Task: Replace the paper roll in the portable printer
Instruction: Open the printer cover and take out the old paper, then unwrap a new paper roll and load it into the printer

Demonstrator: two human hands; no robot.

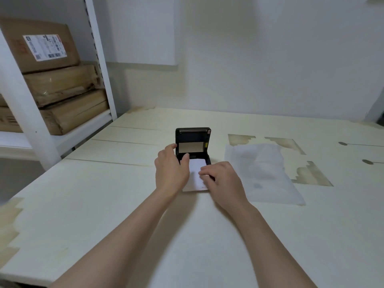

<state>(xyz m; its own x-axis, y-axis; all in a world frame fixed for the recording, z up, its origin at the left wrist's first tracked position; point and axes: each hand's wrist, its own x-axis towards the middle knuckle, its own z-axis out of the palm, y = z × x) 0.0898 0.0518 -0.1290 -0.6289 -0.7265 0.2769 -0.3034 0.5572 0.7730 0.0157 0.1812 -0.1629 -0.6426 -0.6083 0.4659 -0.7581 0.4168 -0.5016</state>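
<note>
A small black portable printer (193,140) sits mid-table with its lid raised upright. White paper (196,171) runs out of its open compartment toward me and lies flat on the table. My left hand (170,171) rests at the printer's left side, thumb touching the paper roll in the compartment and index finger at the lid's left edge. My right hand (222,179) lies on the paper strip's right part, fingertips pressing it down over the printer's front. The roll itself is mostly hidden by my hands.
A translucent white plastic bag (264,171) lies flat just right of the printer. The white table (104,183) has peeled patches at right and left edges. A white shelf rack (27,113) with stacked cardboard boxes (62,96) stands at the left.
</note>
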